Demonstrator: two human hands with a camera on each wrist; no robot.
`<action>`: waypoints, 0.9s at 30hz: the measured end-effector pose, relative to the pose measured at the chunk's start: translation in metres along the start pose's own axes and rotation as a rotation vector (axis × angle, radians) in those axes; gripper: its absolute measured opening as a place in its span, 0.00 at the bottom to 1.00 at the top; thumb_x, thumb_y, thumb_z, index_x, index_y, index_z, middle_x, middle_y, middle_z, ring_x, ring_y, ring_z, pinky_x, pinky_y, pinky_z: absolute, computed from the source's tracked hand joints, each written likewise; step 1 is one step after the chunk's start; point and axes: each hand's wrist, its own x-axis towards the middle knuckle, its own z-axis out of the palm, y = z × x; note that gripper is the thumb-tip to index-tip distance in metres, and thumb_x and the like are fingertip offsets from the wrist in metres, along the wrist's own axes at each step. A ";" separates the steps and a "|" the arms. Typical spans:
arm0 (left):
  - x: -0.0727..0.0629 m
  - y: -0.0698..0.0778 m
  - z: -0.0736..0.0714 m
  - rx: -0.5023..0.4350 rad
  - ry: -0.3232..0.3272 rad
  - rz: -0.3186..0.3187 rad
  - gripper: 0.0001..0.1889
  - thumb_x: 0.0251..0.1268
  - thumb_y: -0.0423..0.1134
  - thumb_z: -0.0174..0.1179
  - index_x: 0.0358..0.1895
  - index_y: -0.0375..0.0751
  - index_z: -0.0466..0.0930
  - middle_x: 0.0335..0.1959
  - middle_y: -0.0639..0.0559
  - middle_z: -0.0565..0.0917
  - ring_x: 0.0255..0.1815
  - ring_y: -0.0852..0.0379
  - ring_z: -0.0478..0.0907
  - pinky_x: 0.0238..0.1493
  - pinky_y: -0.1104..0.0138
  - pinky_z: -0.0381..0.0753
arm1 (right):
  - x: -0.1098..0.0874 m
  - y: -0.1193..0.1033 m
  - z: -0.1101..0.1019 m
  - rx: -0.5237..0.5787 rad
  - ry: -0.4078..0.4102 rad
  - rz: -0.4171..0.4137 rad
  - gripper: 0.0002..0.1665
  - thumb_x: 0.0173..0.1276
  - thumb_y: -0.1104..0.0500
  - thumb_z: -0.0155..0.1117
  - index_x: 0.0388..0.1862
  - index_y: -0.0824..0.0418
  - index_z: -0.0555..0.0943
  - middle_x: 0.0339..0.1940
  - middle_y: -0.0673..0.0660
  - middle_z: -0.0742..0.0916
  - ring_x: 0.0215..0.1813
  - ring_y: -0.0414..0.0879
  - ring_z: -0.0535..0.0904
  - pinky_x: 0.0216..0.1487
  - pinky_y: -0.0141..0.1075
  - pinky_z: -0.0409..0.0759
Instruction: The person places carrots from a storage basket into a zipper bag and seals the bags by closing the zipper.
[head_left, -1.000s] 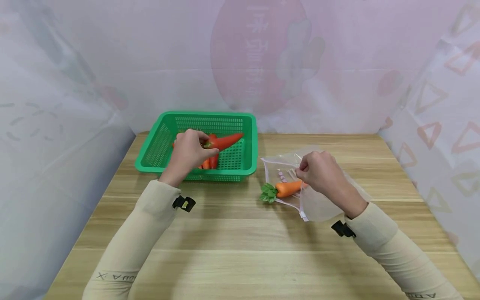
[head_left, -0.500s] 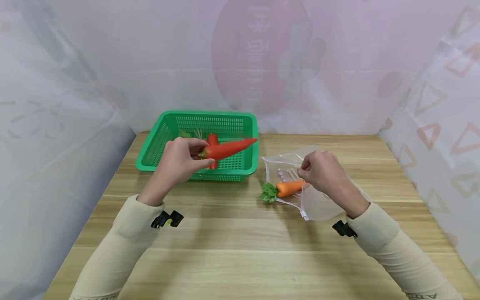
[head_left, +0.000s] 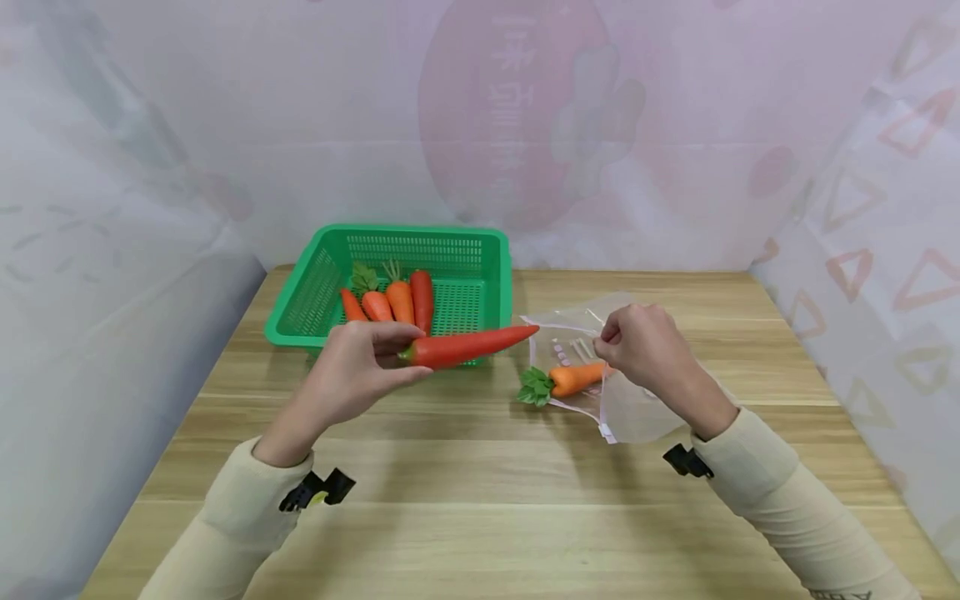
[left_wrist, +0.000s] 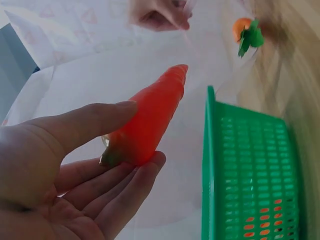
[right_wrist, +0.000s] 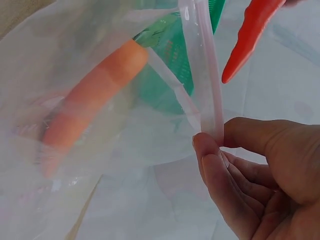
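Observation:
My left hand [head_left: 352,371] pinches a red chili pepper [head_left: 472,346] by its green stem end, between thumb and fingers. Its tip points right, toward a clear zip bag [head_left: 652,417]. In the left wrist view the same pepper [left_wrist: 152,112] is seen almost end-on. The upper edge of the bag is pinched by my right hand [head_left: 648,346], which holds the mouth apart. A carrot [head_left: 576,379] lies partly inside that bag, its leafy green top sticking out of the mouth. Through the plastic, the right wrist view shows the carrot [right_wrist: 95,95] and the pink zip strip [right_wrist: 207,75].
A green plastic basket [head_left: 501,287] stands at the back left of the wooden table [head_left: 480,533]. Inside it are several carrots [head_left: 400,300] and another red pepper [head_left: 422,298]. Printed white sheets [head_left: 705,167] hang behind and at both sides.
My left hand has lifted the red chili pepper out of the basket and brought it nearer and rightward, toward the bag's mouth. The right hand stays at the bag's edge.

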 end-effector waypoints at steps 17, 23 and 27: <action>0.010 0.012 0.085 -0.050 -0.007 0.098 0.19 0.57 0.34 0.80 0.52 0.36 0.89 0.48 0.44 0.92 0.47 0.53 0.91 0.50 0.58 0.91 | -0.003 0.001 0.005 -0.013 0.003 -0.012 0.08 0.67 0.63 0.71 0.28 0.63 0.90 0.26 0.57 0.92 0.26 0.45 0.87 0.32 0.42 0.87; 0.020 0.011 0.117 0.063 0.054 0.211 0.19 0.55 0.33 0.81 0.51 0.37 0.90 0.44 0.46 0.93 0.40 0.56 0.88 0.45 0.58 0.90 | -0.005 0.001 0.004 -0.012 -0.003 -0.010 0.07 0.67 0.63 0.71 0.30 0.65 0.90 0.28 0.58 0.93 0.27 0.46 0.88 0.33 0.43 0.88; 0.027 0.014 0.132 0.127 0.074 0.252 0.19 0.56 0.33 0.81 0.51 0.36 0.89 0.44 0.45 0.93 0.39 0.55 0.87 0.44 0.60 0.89 | -0.006 0.000 0.004 -0.004 -0.012 -0.002 0.07 0.67 0.63 0.71 0.31 0.65 0.90 0.28 0.58 0.93 0.29 0.46 0.89 0.34 0.43 0.88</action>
